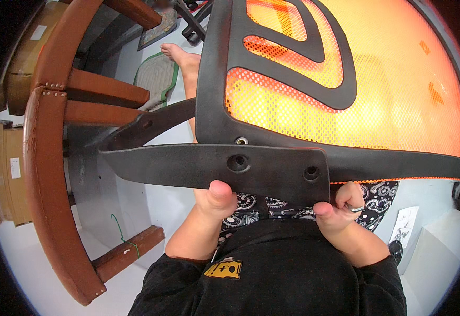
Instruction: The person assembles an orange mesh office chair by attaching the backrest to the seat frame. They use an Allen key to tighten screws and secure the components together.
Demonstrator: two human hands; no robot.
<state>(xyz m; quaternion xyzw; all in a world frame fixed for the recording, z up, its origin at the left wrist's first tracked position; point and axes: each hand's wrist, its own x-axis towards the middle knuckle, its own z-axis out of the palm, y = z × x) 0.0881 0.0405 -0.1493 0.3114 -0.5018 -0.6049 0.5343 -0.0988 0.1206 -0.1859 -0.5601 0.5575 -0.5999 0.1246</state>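
Black bracket (188, 164), long and bent back on itself at its left end, lies across mid-view in front of the wearer, two round recessed holes on its near face, the right one close to the square end. Behind and above it: chair back (398, 95), orange mesh in a black frame, the mesh glowing bright yellow in places; a metal-rimmed hole (242, 140) sits in the frame just above the bracket's upper edge. Left hand (217, 203) holds the bracket from below, thumb up against the lower edge; its other fingers out of sight. Right hand (344, 209) at the square end, thumb at the lower corner, one finger curled and wearing a ring (354, 209), closed on the piece as far as visible. Patterned black-and-white cloth (380, 203) over the lap, below the chair back. To the left, a brown furniture frame (46, 158) with cardboard boxes (11, 174) beyond; green wire (119, 234) near its lower rail. Grey mat (156, 76), green-edged, on the floor beside a bare foot (180, 57).
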